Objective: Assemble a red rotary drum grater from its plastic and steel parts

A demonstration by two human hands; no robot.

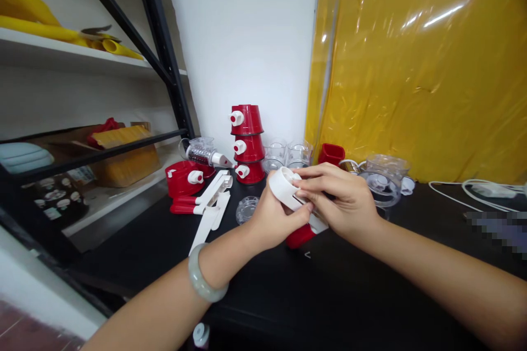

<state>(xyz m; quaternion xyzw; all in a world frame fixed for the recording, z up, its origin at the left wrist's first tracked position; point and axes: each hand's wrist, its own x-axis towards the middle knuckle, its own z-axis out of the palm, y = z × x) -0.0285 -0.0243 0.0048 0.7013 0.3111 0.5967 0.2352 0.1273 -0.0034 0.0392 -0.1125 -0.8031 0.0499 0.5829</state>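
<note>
L hand + R hand both clamped on white/red part, mid-tabletop; assembly looks unfinished. Red cups stacked at back edge, loose handles left.

Black table. At its back edge by the wall: stack of three red cups, clear cups just right of it, small red cup. Toward left edge: red housing, white handle pieces, clear disc. Back right: clear container, white cable.
</note>
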